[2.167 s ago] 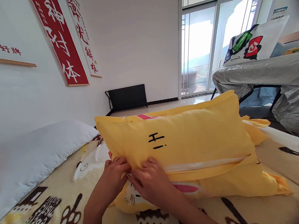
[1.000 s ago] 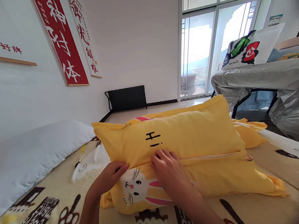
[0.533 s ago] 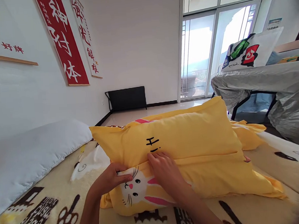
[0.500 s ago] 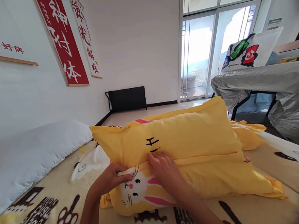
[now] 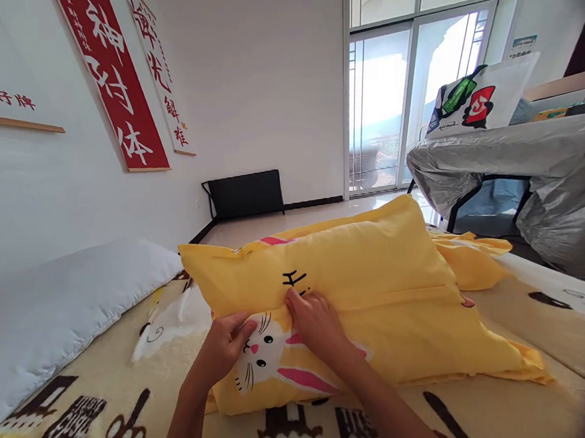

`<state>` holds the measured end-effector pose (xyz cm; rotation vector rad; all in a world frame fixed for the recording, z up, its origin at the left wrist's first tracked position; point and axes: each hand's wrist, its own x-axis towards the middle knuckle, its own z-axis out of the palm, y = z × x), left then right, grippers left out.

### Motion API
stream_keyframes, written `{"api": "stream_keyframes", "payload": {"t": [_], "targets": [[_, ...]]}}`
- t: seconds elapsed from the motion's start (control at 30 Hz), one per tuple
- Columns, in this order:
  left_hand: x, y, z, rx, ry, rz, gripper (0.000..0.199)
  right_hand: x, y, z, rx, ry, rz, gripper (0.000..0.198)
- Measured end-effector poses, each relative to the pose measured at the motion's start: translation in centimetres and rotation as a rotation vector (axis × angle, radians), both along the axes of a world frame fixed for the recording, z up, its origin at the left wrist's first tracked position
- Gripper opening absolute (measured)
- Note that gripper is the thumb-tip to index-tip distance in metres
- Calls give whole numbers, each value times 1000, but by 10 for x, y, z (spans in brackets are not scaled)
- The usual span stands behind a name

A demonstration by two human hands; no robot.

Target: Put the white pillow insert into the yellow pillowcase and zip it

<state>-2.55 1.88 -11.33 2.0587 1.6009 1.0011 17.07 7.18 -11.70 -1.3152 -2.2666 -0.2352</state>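
Note:
A yellow pillowcase (image 5: 375, 260) with a printed rabbit face and the word "Hi" lies plumped up across the bed in front of me. A fold or overlapping edge runs along its length. My left hand (image 5: 226, 344) pinches that edge near the left end, thumb beside the rabbit's whiskers. Further right, my right hand (image 5: 314, 321) grips the same edge just below the lettering, its fingers curled into the cloth. What fills the pillowcase is hidden inside it.
A white pillow (image 5: 78, 301) lies at the left on the patterned blanket (image 5: 170, 414). More yellow cloth (image 5: 470, 260) lies behind at the right. Beyond stand a silver-covered table (image 5: 508, 144) with a printed bag (image 5: 484, 99), and a folded black frame (image 5: 245, 194) against the wall.
My right hand has shifted slightly up onto the lettering, covering part of it. My left hand still pinches the edge, its thumb now angled more upward. The view has turned slightly right.

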Motion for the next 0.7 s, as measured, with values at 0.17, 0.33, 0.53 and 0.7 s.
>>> {"api": "stream_keyframes", "payload": {"t": [0.17, 0.33, 0.53, 0.7], "targets": [[1, 10, -7, -27, -17, 10, 40, -4, -4, -1, -24, -84, 21, 17], [25, 0, 1, 234, 310, 184, 26, -3, -6, 1, -66, -117, 5, 19], [68, -4, -14, 463, 412, 120, 33, -4, -5, 0, -117, -119, 13, 18], [71, 11, -36, 329, 379, 122, 26, -4, -4, 1, -133, -116, -14, 22]]}}
